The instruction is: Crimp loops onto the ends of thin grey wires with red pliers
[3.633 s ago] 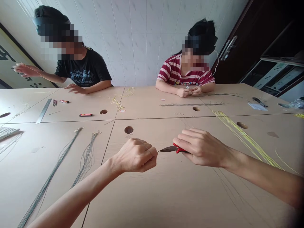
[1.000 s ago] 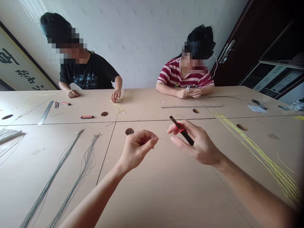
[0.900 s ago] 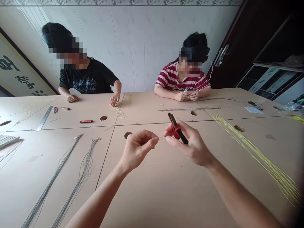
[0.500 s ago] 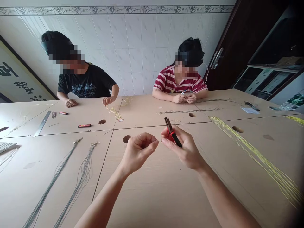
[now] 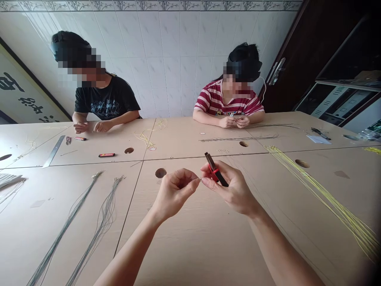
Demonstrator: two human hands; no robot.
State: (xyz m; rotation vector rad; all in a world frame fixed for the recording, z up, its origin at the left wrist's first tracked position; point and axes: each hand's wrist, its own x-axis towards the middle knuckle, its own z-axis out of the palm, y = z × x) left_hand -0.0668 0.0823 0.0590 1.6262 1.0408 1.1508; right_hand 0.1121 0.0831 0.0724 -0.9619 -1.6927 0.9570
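My left hand point(image 5: 177, 192) is closed in a pinch, thumb against forefinger, on something too small to make out. Close to its fingertips, my right hand point(image 5: 230, 188) is wrapped round a pair of pliers point(image 5: 216, 171) with black and red handles, the dark jaws tilted up and away from me. The thumb of that hand nearly meets the left fingertips, and a tiny piece seems to sit between them. Two bundles of dark green cords, a left one point(image 5: 67, 222) and a second point(image 5: 102, 218) with metal ends, lie left of my hands.
Yellow cords point(image 5: 315, 186) stretch across the table's right side. A steel ruler point(image 5: 54, 151), a red and black tool point(image 5: 106, 155) and round table holes, one a near hole point(image 5: 160, 172), lie farther off. Across the table sit two people: a person in black point(image 5: 104, 99) and a person in stripes point(image 5: 229, 99).
My fingertips have come closer together, and the pliers have tipped slightly left and down. The person in black has drawn a hand back from the yellowish cords. My view has shifted a little.
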